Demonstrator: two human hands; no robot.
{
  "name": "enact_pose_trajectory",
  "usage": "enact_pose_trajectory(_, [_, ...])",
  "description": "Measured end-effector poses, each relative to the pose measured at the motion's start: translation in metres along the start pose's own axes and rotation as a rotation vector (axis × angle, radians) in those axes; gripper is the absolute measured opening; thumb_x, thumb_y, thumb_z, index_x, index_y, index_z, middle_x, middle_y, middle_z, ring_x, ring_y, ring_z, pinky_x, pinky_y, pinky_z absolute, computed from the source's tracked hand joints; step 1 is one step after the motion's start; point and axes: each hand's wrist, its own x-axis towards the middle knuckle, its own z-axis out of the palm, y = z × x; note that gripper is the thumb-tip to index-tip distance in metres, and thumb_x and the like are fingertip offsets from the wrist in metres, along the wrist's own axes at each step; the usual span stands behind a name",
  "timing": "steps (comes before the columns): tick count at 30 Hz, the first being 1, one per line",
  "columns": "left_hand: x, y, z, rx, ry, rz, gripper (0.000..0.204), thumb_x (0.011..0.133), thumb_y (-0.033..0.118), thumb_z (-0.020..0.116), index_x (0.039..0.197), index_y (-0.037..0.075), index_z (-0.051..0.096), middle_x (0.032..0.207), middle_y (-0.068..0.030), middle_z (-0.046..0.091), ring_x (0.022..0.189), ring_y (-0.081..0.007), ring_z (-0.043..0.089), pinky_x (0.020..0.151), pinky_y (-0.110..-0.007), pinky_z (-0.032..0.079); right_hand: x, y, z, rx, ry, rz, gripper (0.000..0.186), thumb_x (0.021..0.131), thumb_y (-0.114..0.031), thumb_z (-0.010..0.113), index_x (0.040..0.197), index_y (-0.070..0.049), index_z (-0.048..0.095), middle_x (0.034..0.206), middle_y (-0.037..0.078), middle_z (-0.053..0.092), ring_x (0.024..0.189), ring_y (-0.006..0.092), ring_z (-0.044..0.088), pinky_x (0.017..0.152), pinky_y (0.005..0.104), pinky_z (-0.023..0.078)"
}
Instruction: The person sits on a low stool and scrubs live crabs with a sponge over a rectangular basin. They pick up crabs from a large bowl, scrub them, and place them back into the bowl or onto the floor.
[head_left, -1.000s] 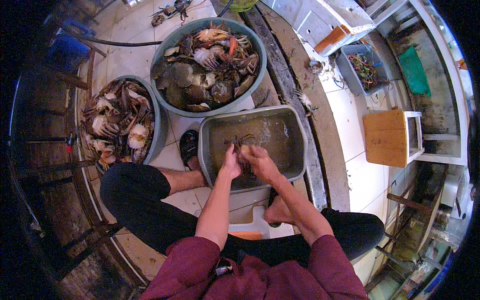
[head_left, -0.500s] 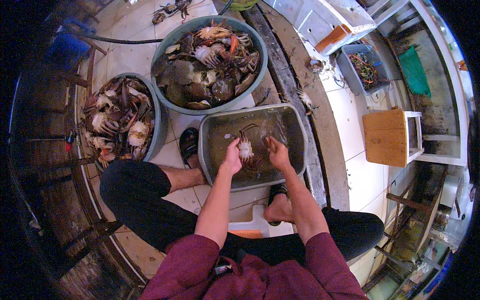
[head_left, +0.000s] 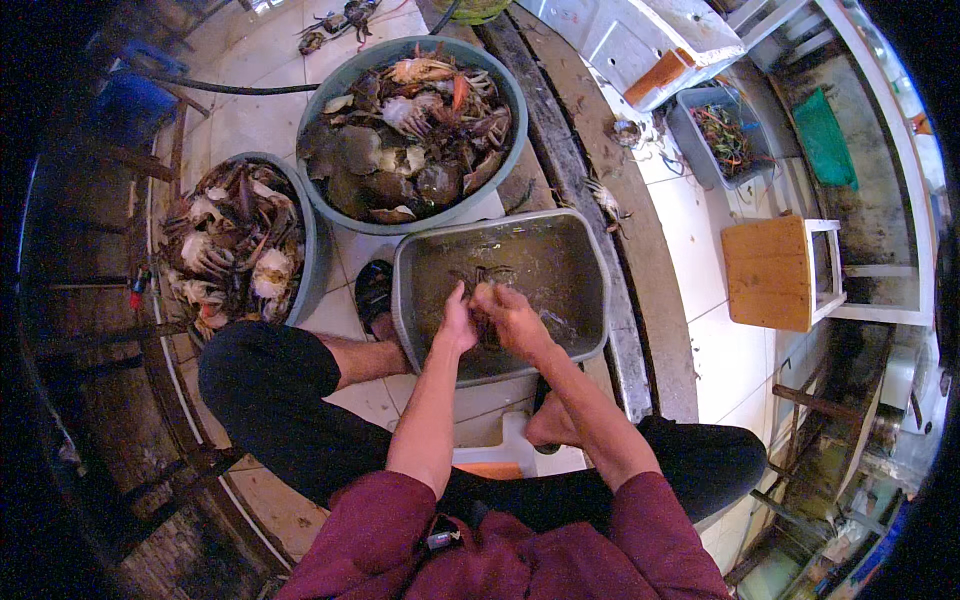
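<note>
Head view: left hand (head_left: 459, 322) and right hand (head_left: 510, 320) mostly hide the crab (head_left: 484, 274).

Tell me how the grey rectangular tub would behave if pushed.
The grey tub would probably feel heavy, as murky water covers its bottom. A sharp shove would likely make that water slosh, since nothing covers it. Its broad shape suggests it would slide before tipping.

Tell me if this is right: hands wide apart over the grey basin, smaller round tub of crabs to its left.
Not wide apart: the head view shows the left hand and right hand close together over the grey basin. The smaller round tub of crabs is to its left, as you say.
</note>
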Motion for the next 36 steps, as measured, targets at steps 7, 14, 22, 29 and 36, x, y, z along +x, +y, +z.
enact_pose_trajectory(7, [-0.006,0.005,0.007,0.008,-0.079,0.009,0.059,0.093,0.057,0.035,0.119,0.009,0.057,0.111,-0.0061,0.064,0.104,-0.0254,0.057,0.096,-0.043,0.040,0.003,-0.020,-0.029,-0.004,0.053,-0.089,0.062,0.071,0.005,0.054,0.130,-0.016,0.053,0.129,0.022,0.051,0.118,0.0428,0.047,0.101,0.0461,0.041])
enact_pose_trajectory(14, [-0.009,0.011,0.013,-0.047,-0.176,0.058,0.054,0.093,0.051,0.036,0.116,0.009,0.060,0.110,-0.0077,0.065,0.104,-0.0247,0.058,0.094,-0.041,0.042,0.008,-0.024,-0.043,0.002,0.091,-0.157,0.057,0.069,0.005,0.054,0.124,-0.011,0.057,0.116,0.024,0.055,0.104,0.0460,0.054,0.092,0.0482,0.044])
enact_pose_trajectory(22, [-0.011,0.018,0.015,-0.087,-0.215,0.113,0.051,0.098,0.041,0.032,0.124,0.005,0.055,0.115,-0.0110,0.063,0.105,-0.0267,0.059,0.096,-0.039,0.043,0.004,-0.002,-0.069,0.140,0.206,0.111,0.056,0.073,0.007,0.050,0.127,-0.010,0.056,0.115,0.024,0.056,0.107,0.0441,0.054,0.094,0.0445,0.045])
enact_pose_trajectory(29, [0.001,0.019,-0.012,-0.037,-0.216,0.144,0.039,0.094,0.035,0.055,0.119,0.006,0.057,0.107,-0.0095,0.063,0.095,-0.0214,0.061,0.084,-0.035,0.050,-0.037,0.044,-0.047,0.117,0.134,0.542,0.041,0.082,-0.002,0.053,0.123,-0.004,0.056,0.103,0.023,0.064,0.102,0.0404,0.060,0.085,0.0432,0.049])
enact_pose_trajectory(36, [0.002,0.016,-0.007,0.243,-0.108,0.180,0.022,0.087,0.038,0.066,0.095,0.017,0.066,0.088,0.0034,0.066,0.074,-0.0089,0.059,0.065,-0.025,0.046,-0.049,0.062,-0.019,0.085,0.114,0.624,0.047,0.076,0.003,0.054,0.121,-0.011,0.059,0.107,0.024,0.063,0.105,0.0395,0.059,0.087,0.0436,0.048])
